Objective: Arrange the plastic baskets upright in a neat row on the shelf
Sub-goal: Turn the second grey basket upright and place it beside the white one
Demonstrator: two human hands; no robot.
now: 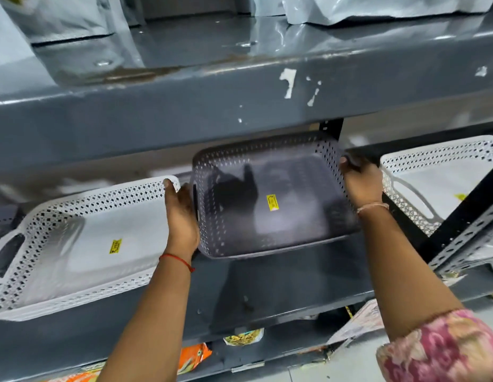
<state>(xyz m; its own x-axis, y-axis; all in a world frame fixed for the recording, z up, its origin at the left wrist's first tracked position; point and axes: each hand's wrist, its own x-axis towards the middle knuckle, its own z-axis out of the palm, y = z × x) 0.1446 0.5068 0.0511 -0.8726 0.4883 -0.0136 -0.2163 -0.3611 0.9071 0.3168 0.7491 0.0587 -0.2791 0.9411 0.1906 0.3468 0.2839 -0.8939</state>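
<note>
The grey basket sits in the middle of the grey metal shelf, tipped back so its open mouth faces outward and up toward the camera; its long side runs left to right along the shelf. The left hand grips its left end, thumb over the rim, and the right hand curls around its right end, fingers closed on the rim. The basket holds nothing; only a yellow sticker shows on its floor.

Just left of it lies a white basket, also tilted mouth-outward, empty apart from its own yellow sticker, with its front edge near the lip of the shelf. Another white basket stands to the right, beyond a slanted black brace that crosses in front of it. The upper shelf's edge hangs close above the grey basket. Bare shelf lies in front of the grey basket.
</note>
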